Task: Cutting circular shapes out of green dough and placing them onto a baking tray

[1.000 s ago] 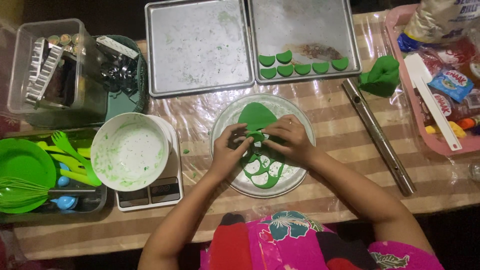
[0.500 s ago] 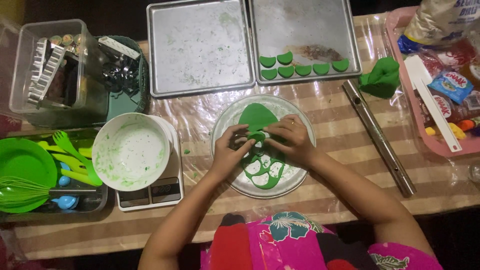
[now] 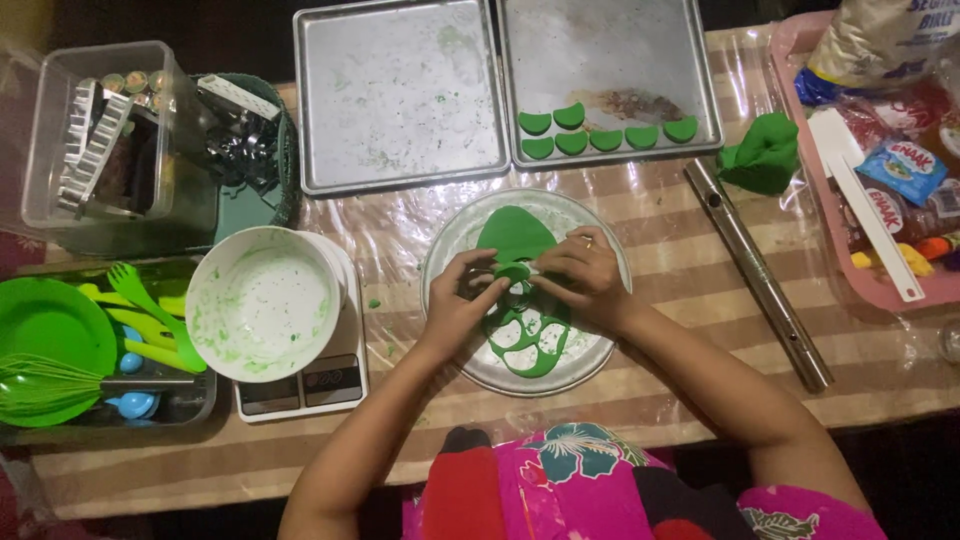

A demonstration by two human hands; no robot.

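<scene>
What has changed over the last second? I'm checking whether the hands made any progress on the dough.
Almost nothing. Both hands, left and right, keep pinching the same small green dough piece over the round plate. The cut-out dough sheet, baking trays and white bowl stayed put.

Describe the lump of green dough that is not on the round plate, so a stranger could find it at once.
Start at the two metal baking trays at the table's far edge. Just right of the right-hand tray, above the upper end of the long metal rod, sits the green dough lump. Unlike the small flat green pieces on that tray, it is one thick, crumpled mass.
</scene>
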